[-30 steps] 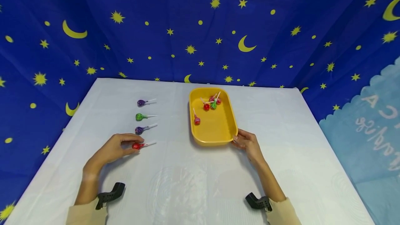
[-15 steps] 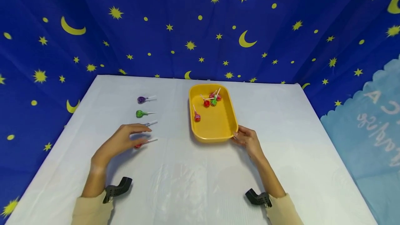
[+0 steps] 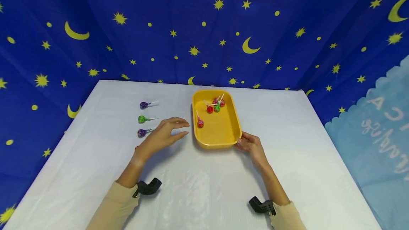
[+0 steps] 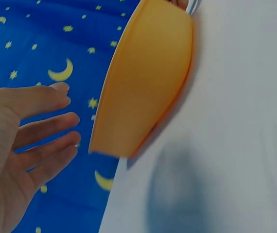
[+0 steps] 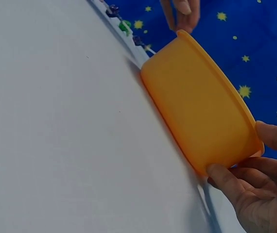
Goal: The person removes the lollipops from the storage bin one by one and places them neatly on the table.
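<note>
My left hand (image 3: 163, 136) hovers just left of the yellow plastic basin (image 3: 220, 134), fingers and thumb parted. Nothing sits between those fingers in the left wrist view. My right hand (image 5: 260, 194) grips the basin's near right corner, thumb at the rim and fingers against the wall. Inside the basin lie several wrapped lollipops, among them a red one (image 3: 210, 109), a green one (image 3: 217, 108) and a pink one (image 3: 200, 124). Left of it, a purple lollipop (image 3: 144, 105), a green lollipop (image 3: 142, 119) and another purple lollipop (image 3: 141, 133) form a column. My left wrist hides most of a red lollipop (image 3: 136, 147).
A white cloth covers the table (image 3: 204, 184). Behind it hangs a blue curtain (image 3: 143, 42) with yellow moons and stars, and a light blue panel (image 3: 380, 144) with white lettering stands at the right. Each wrist carries a black camera mount (image 3: 148, 187).
My left hand has left the red lollipop, which stays on the table, and moved right to the basin's left side. The right hand keeps its grip on the basin's corner.
</note>
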{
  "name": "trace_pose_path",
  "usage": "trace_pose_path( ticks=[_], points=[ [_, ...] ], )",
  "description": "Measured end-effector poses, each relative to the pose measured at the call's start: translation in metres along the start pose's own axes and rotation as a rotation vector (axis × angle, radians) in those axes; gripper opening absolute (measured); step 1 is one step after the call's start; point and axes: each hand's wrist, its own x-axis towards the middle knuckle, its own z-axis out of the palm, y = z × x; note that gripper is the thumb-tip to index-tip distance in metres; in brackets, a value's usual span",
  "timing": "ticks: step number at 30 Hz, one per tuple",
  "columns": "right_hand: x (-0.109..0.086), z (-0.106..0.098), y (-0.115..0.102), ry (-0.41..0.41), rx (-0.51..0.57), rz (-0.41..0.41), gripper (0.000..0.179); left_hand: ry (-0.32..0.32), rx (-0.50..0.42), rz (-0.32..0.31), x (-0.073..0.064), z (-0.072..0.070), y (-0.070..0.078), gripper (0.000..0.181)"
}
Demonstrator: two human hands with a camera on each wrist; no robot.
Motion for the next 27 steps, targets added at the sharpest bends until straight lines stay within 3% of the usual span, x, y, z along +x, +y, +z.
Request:
trace_pose_path(
  ticks=[12, 21, 27],
  points=[
    [-0.001, -0.001, 0.002, -0.019, 0.014, -0.031, 0.046, -0.061, 0.028, -0.003, 0.035, 0.012, 0.018, 0.021],
    [-0.001, -0.002, 0.004, -0.022, 0.019, -0.039, 0.045, -0.125, 0.035, 0.036, 0.054, 0.023, 0.021, 0.025],
    [0.0, -0.002, 0.004, -0.013, 0.037, -0.043, 0.046, -0.146, 0.114, 0.081, 0.065, 0.03, 0.021, 0.025]
  ],
)
